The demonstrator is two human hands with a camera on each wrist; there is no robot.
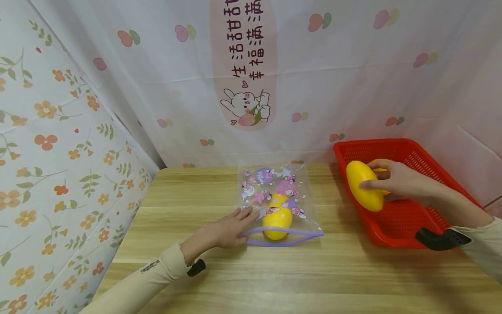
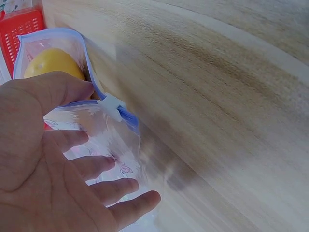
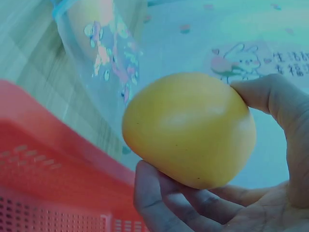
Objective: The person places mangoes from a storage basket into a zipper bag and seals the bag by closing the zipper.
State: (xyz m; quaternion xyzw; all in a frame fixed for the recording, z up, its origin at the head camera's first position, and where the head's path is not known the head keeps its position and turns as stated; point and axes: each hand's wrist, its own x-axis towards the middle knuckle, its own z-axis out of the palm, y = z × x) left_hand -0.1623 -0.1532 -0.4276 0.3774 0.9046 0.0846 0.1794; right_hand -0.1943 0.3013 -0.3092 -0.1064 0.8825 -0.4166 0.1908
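A clear zip bag (image 1: 274, 196) printed with cartoon figures lies on the wooden table (image 1: 219, 279), its purple-edged mouth toward me. One yellow mango (image 1: 277, 222) sits inside it near the mouth. My left hand (image 1: 231, 229) lies flat with straight fingers on the bag's left side (image 2: 104, 145), beside the white slider (image 2: 112, 106). My right hand (image 1: 396, 179) grips a second yellow mango (image 1: 362, 185) and holds it above the left edge of the red basket (image 1: 396, 218). In the right wrist view that mango (image 3: 190, 128) fills the space between thumb and fingers.
Another yellow fruit (image 1: 382, 162) lies in the basket behind my right hand. Flowered and cartoon-printed cloth walls close in the left side and back. The table's front half is bare wood.
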